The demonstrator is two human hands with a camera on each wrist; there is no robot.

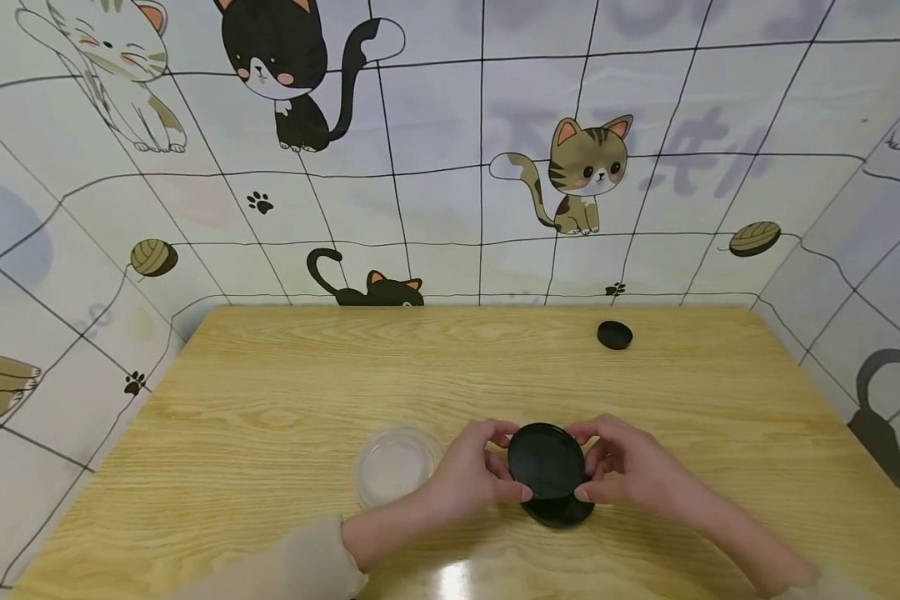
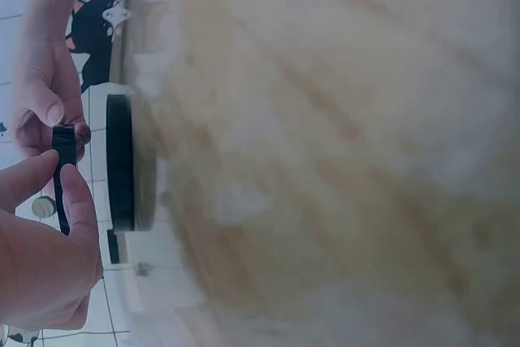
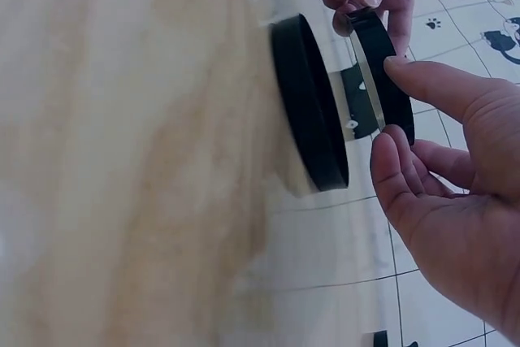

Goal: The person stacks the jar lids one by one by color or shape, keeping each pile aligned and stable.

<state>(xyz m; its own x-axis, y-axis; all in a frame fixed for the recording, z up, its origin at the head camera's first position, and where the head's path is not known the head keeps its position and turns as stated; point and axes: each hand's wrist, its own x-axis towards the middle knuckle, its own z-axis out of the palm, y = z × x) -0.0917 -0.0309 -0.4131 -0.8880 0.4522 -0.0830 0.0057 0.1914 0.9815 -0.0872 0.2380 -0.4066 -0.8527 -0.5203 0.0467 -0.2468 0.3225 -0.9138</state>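
Observation:
Between them, both hands hold a shallow round black lid by its opposite edges. Thumb and fingers of my left hand pinch its left side, and those of my right hand pinch the right side. Under it, a second black round piece with a raised rim lies on the table, partly covered in the head view. In the right wrist view a gap shows between the held lid and the lower piece. A clear round plastic container stands just left of my left hand.
A smaller round black piece lies near the far right edge of the wooden table. Light wall cloth with printed cats and grid lines rises behind the table and along both sides.

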